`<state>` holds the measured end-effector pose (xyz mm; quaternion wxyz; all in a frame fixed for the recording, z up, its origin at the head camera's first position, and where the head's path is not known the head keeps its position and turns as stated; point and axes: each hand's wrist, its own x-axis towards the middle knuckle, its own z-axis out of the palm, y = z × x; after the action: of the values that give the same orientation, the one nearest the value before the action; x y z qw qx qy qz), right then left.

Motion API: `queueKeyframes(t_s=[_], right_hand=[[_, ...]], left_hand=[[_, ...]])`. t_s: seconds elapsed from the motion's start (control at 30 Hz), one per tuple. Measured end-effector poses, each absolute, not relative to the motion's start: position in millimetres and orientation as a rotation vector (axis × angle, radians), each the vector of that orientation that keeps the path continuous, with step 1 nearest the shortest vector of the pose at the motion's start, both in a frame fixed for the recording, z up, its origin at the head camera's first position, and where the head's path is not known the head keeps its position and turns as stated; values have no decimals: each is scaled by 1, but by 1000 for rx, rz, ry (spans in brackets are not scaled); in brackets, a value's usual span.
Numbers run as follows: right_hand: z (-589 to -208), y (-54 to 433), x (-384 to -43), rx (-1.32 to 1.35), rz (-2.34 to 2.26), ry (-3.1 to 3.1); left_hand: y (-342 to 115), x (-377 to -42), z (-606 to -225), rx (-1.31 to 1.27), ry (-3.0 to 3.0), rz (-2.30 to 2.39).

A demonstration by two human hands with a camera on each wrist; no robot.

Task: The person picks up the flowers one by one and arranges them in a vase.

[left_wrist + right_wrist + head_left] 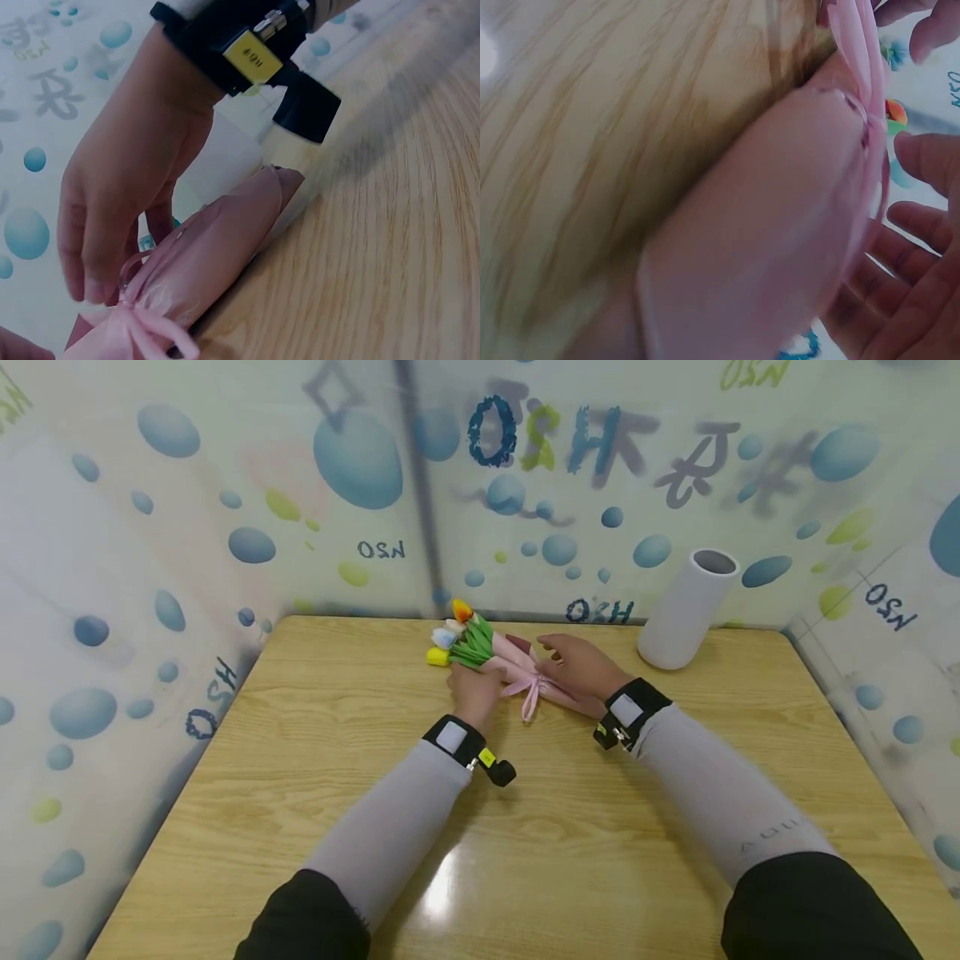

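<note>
A bouquet of artificial tulips [468, 647] in pink wrapping lies across the far middle of the table, its blooms toward the left. A pink ribbon bow [531, 687] ties the wrapping, seen close up as a ribbon [866, 112] in the right wrist view. The left hand [476, 693] holds the bouquet at the wrapping's edge below the leaves; only a fingertip shows in the left wrist view. Beside the bow, the right hand [581, 664] reaches over the wrapped stems with loosely bent, spread fingers [922, 225]. Its fingertips are right at the ribbon knot in the left wrist view.
A white vase [678, 618] stands upright at the back right, beyond the right hand. The wooden table [337, 735] meets a patterned fabric backdrop [300, 560] at the back and sides. Both wrists wear black straps with small cameras.
</note>
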<state>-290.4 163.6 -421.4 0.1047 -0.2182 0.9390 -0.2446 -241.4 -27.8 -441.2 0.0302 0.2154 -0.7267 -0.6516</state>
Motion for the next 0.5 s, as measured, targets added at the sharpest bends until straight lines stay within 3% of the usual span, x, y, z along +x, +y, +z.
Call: queueKeyframes(t_s=[0.3,0.5], right_hand=[[-429,151,-294,-517,-833,2698],[-426,144,-293,-492,-829,2662]], left_hand=[[-15,-243,-442,649,-2029,-2251],[-13,-243,-438,674,-2184,-2133]])
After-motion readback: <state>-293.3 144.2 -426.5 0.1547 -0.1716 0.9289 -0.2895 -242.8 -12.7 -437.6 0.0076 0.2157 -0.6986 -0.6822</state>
